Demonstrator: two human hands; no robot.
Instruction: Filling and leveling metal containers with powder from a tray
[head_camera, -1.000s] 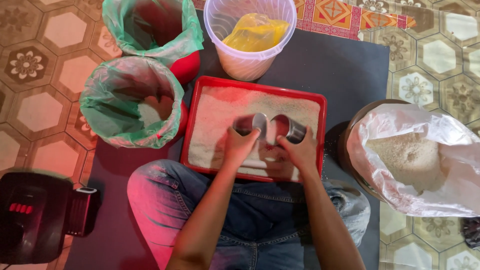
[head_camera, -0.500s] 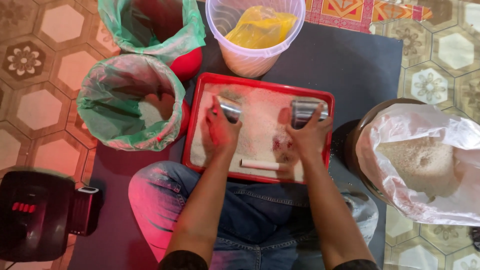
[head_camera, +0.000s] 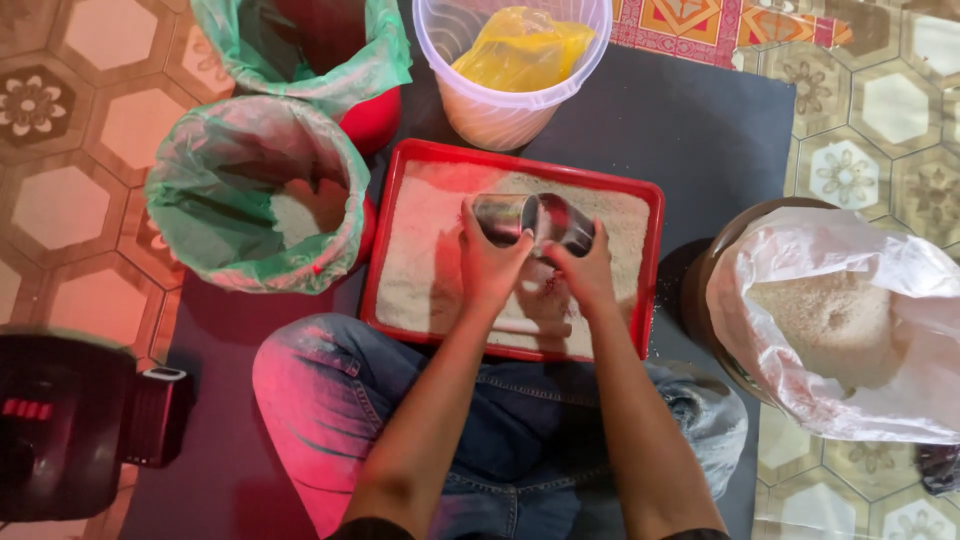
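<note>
Steel cups, two: left hand (head_camera: 492, 262) wrapped round left cup (head_camera: 503, 215), right hand (head_camera: 583, 272) round right cup (head_camera: 565, 222), rims touching, both over centre of red tray (head_camera: 652, 262) w/ pale grain. Tray on dark mat (head_camera: 700, 130) just past knees. Beyond: green-lined bucket (head_camera: 255, 195) at left, clear tub (head_camera: 510, 95) w/ yellow bag behind tray.

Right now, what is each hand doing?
Left hand: closed on a steel cup.
Right hand: closed on another steel cup.

Green-lined buckets (head_camera: 262, 195), clear yellow-bagged tub (head_camera: 505, 70)
</note>
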